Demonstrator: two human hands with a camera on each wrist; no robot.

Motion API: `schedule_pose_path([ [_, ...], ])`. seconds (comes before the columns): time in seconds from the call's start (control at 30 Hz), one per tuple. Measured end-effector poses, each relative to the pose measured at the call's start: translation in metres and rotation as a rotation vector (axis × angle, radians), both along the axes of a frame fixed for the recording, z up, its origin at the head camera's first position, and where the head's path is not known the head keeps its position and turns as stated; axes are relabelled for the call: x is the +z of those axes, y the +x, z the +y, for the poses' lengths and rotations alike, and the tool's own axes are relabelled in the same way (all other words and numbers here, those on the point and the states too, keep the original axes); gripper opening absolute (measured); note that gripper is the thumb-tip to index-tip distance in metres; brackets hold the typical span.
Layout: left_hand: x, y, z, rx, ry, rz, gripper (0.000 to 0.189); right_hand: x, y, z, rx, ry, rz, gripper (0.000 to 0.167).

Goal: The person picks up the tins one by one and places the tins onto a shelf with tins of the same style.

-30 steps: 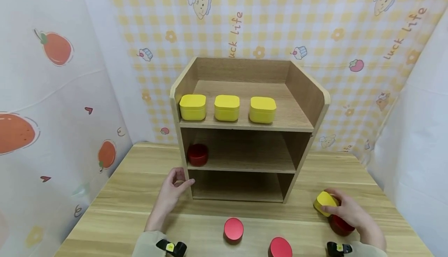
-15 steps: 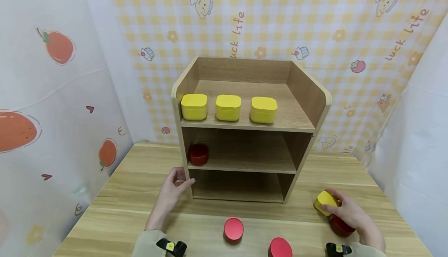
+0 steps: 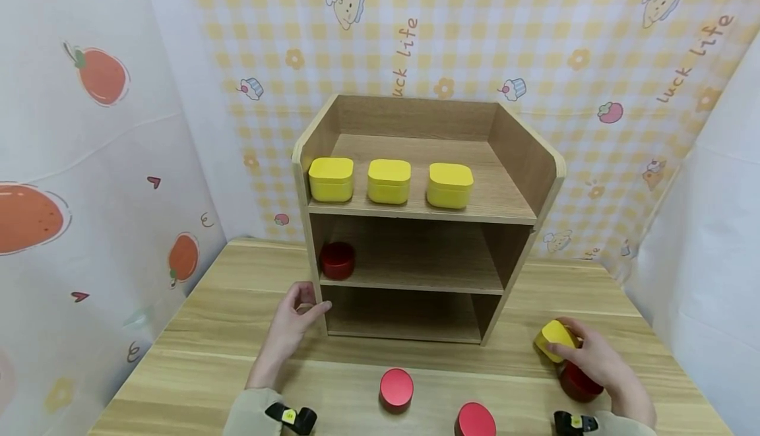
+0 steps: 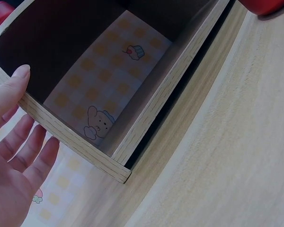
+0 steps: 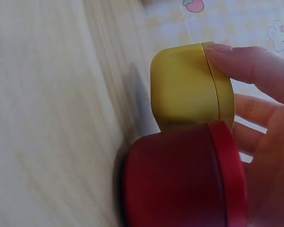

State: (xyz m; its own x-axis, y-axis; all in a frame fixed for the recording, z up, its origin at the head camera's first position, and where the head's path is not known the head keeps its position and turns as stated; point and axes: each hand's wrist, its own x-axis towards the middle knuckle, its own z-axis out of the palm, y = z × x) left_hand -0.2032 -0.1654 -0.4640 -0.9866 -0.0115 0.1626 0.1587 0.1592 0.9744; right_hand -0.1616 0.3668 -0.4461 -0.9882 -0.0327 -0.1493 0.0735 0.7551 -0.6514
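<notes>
My right hand (image 3: 594,355) pinches a yellow rounded-square tin (image 3: 555,340) by its lid, thumb on the near side. In the right wrist view, a shadow and a gap show between the yellow tin (image 5: 184,87) and the table. A round red tin (image 5: 180,179) stands right beside it, partly under my hand in the head view. On the left, my left hand (image 3: 291,320) holds the side panel of a wooden shelf (image 3: 415,217). In the left wrist view, its thumb (image 4: 12,90) lies over the panel's front edge and the fingers are along the outside.
Three yellow tins (image 3: 388,182) stand in a row on the top level. One red tin (image 3: 337,261) sits at the left of the middle level. Two more red tins, one nearer the centre (image 3: 396,388) and one further right (image 3: 475,420), stand on the wooden table (image 3: 196,357).
The yellow tin has risen slightly and tilted in my right hand. My left hand keeps its hold on the shelf. The head view has shifted a little.
</notes>
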Motion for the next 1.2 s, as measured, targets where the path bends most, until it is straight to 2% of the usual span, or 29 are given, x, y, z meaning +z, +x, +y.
schedule_pose_path([
  [0.13,0.002,-0.001,0.000,0.000,-0.005,0.006,0.040,0.007,0.000,0.000,-0.006,-0.016,0.010,0.075],
  [0.3,0.001,-0.003,0.002,0.000,0.001,0.009,0.039,0.018,0.005,-0.003,0.000,-0.053,0.105,0.071],
  [0.47,0.002,-0.003,0.004,0.006,0.008,0.012,0.039,0.033,0.011,-0.007,0.001,0.001,0.197,0.069],
  [0.7,0.001,-0.005,0.005,0.003,0.005,0.013,0.038,0.053,0.018,-0.011,-0.008,0.095,0.272,0.071],
  [0.93,-0.003,0.001,0.003,0.029,-0.037,0.019,0.039,0.064,0.030,-0.022,0.001,0.067,0.322,0.070],
  [1.1,-0.004,0.002,0.003,0.030,-0.031,0.057,0.038,0.072,0.035,-0.029,0.000,0.051,0.387,0.069],
  [1.2,-0.003,0.001,0.002,0.029,-0.022,0.051,0.040,0.077,0.037,-0.034,-0.002,0.055,0.432,0.068],
])
